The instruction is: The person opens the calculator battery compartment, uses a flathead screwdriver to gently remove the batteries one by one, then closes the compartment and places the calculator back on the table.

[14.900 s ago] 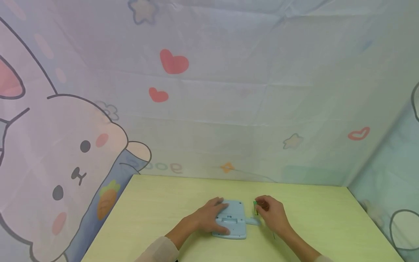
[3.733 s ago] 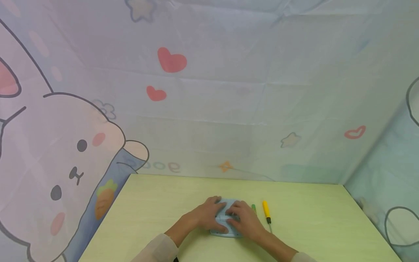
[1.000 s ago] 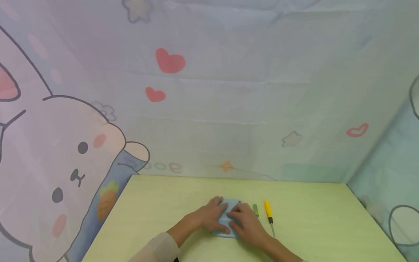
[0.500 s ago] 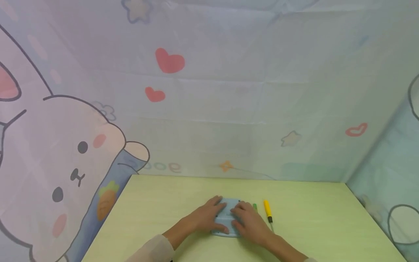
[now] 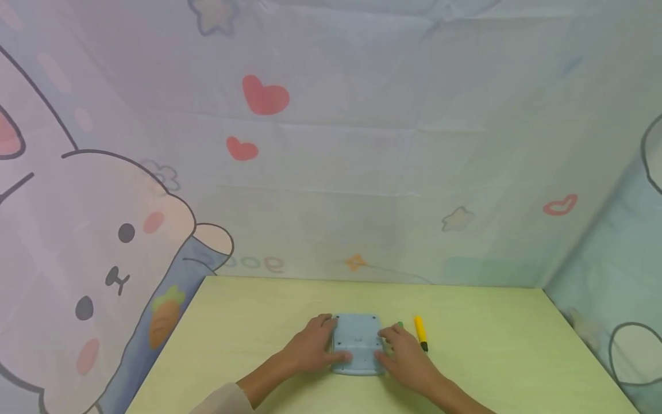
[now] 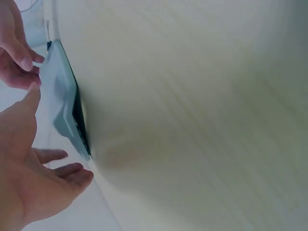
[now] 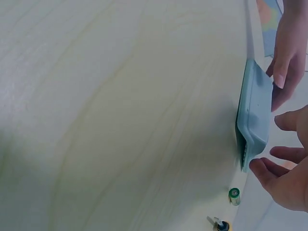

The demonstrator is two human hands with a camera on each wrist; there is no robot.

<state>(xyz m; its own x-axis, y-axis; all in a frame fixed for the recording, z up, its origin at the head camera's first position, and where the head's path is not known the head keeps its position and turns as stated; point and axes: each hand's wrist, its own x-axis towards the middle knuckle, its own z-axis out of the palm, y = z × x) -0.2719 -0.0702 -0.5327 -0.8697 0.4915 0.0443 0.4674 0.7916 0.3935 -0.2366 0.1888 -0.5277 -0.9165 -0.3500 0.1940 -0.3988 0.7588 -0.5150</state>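
A light blue calculator [image 5: 358,332] lies back side up on the table, small dark screw holes showing and its battery compartment covered. My left hand [image 5: 310,347] is at its left edge, fingers spread, the thumb over the lower left corner. At the right edge is my right hand [image 5: 408,357], fingers loosely bent. In the left wrist view, the left hand [image 6: 33,168] has its fingers extended beside the case. The right wrist view has the right hand's fingertips [image 7: 257,166] close to the case's edge; whether they touch it I cannot tell.
Right of the calculator stands or lies a green battery [image 7: 234,196], mostly hidden by my right hand in the head view. A screwdriver with a yellow handle [image 5: 420,330] lies farther right. A printed cloth [image 5: 331,172] hangs behind the table [image 5: 258,305].
Earlier the compartment was uncovered, its cover lay beside the calculator and my right hand held a battery. Then that hand pressed on the back. Just now both hands have drawn apart to the sides.
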